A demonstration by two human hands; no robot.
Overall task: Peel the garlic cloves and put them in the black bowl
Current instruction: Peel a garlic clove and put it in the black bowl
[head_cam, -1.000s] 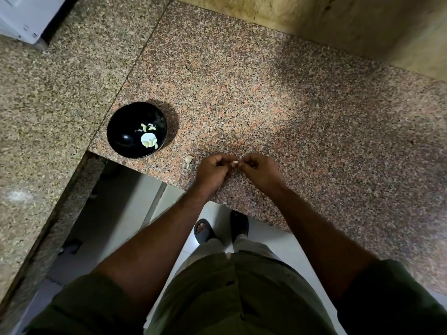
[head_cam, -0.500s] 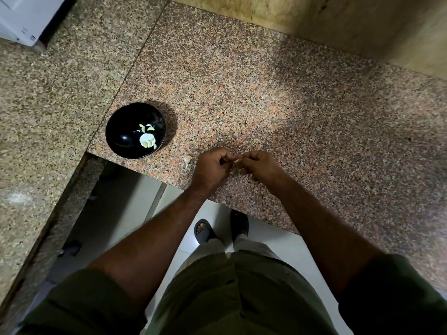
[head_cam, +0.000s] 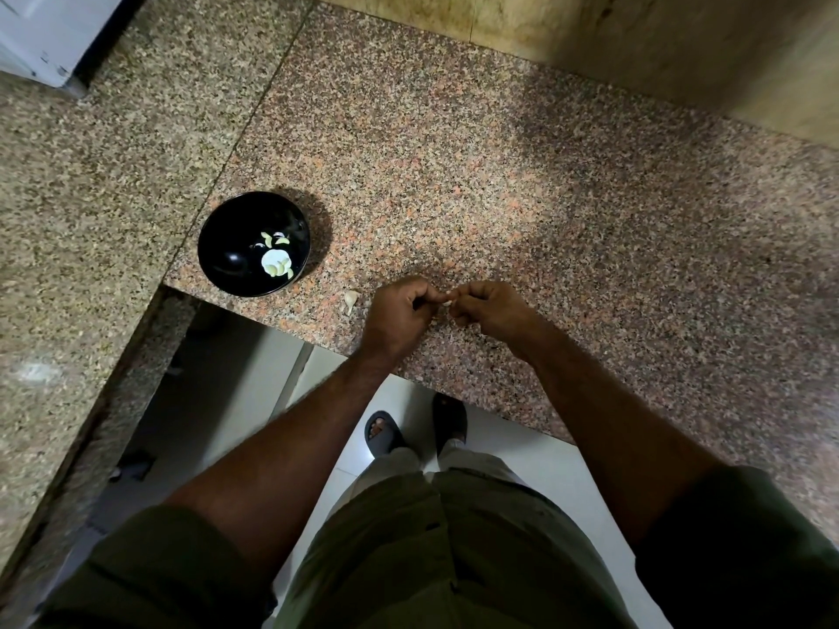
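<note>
- Stood at the far left: a white appliance (head_cam: 41, 34), only its corner in view, on the speckled granite counter (head_cam: 499, 174).
- Sat near the counter's front edge, left of both hands: the black bowl (head_cam: 227, 233), upright, with a few pale peeled cloves (head_cam: 276, 261) lying in its bottom.
- Lay on the bare granite between bowl and hands: a loose garlic piece (head_cam: 350, 301), just beside the left hand and apart from the bowl; clove or skin, could not tell.
- Hovered over the front edge of the counter: the left hand (head_cam: 399, 313), fingers curled into a tight, narrow grip, fingertips pinching one end of a small pale garlic clove (head_cam: 447, 301).
- Showed only as a sliver between the two sets of fingertips: that clove, mostly hidden; how much skin remained on it, could not tell.
- Met the left hand over the clove: the right hand (head_cam: 492, 311), fingers likewise curled close, pinching the clove's other end.
- Stretched to the right and behind: more counter, backed by a dull yellowish wall (head_cam: 681, 52).
- Seen below the counter edge: dark green shorts (head_cam: 431, 551) and dark sandals (head_cam: 415, 431) on a pale tiled floor (head_cam: 522, 456).
</note>
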